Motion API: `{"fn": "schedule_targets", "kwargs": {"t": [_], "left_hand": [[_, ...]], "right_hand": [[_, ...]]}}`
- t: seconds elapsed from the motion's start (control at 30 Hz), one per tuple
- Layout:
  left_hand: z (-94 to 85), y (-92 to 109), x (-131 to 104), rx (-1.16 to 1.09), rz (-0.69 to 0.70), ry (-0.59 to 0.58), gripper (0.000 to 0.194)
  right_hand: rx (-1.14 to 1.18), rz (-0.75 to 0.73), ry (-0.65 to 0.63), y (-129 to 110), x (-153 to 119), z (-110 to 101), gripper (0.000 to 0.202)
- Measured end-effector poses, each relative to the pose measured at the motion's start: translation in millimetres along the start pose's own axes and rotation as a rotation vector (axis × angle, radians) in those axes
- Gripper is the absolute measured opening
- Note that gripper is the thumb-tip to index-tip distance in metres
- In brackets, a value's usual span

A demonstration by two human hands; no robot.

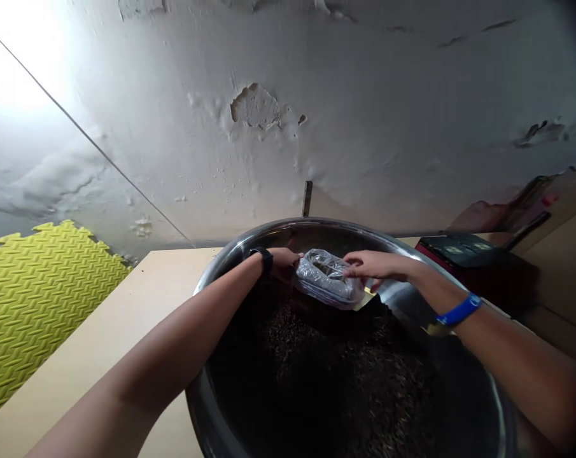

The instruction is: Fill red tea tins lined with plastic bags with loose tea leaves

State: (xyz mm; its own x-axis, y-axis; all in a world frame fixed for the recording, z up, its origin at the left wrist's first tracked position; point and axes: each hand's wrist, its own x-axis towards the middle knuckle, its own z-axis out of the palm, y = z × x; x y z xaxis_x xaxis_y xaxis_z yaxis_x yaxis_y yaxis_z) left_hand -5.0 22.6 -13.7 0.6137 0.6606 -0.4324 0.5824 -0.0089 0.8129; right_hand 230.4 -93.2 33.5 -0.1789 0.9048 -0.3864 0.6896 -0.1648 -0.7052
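Note:
A clear plastic bag [323, 280] with a rolled-down, crinkled rim is held between my two hands, over the far side of a big metal basin [242, 245]. My left hand [284, 259], with a dark band at the wrist, pinches the bag's left edge. On the other side my right hand [371, 266] grips the rim with thumb and fingers; a blue wristband [459, 310] circles that wrist. Dark, grain-like loose material [387, 381] covers the basin's bottom. Something yellowish shows beside the bag's lower right corner. What lies inside the bag is hard to make out.
The basin stands on a pale wooden table [149, 299] against a peeling grey wall [182, 127]. A yellow foam mat [39, 299] leans at the left. To the right sits a dark box [464, 254] with a red edge. A thin cord [82, 130] runs down the wall.

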Motion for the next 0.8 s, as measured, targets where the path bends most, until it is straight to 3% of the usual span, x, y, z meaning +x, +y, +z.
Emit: {"fn": "schedule_targets", "kwargs": {"t": [0.07,0.13,0.23,0.33,0.5,0.6,0.67,0.73,0.8], "left_hand": [[-13.5,2.9,-16.4,-0.143,-0.018,-0.275,0.033],[-23.7,4.7,-28.5,-0.186,0.031,-0.423,0.036],[-27.4,3.5,-31.8,-0.163,0.047,-0.518,0.048],[-20.0,-3.0,-22.3,-0.099,0.017,-0.525,0.043],[-3.8,-14.5,-8.1,0.039,-0.107,-0.409,0.028],[1.0,-13.3,-6.1,0.142,-0.127,-0.304,0.021],[0.8,-7.0,-6.9,0.212,-0.076,-0.124,0.020],[-0.3,2.6,-9.0,0.210,0.070,0.123,0.023],[0.3,12.4,-12.1,0.183,0.272,0.262,0.028]], "right_hand": [[0.016,0.039,-0.153,3.0,-8.6,-6.4,0.050],[0.036,0.040,-0.238,9.1,-11.1,-11.9,0.047],[0.009,0.030,-0.359,19.6,-3.8,-11.9,0.037],[-0.031,0.049,-0.355,27.0,9.9,1.9,0.024],[-0.205,0.144,-0.116,25.7,20.8,22.4,0.017],[-0.319,0.137,0.073,8.0,11.6,9.3,0.015],[-0.379,0.027,0.199,-14.6,2.1,-3.3,0.020],[-0.426,-0.163,0.184,-41.9,-3.6,-7.2,0.024],[-0.477,-0.268,-0.028,-66.6,-0.3,3.3,0.028]]}}
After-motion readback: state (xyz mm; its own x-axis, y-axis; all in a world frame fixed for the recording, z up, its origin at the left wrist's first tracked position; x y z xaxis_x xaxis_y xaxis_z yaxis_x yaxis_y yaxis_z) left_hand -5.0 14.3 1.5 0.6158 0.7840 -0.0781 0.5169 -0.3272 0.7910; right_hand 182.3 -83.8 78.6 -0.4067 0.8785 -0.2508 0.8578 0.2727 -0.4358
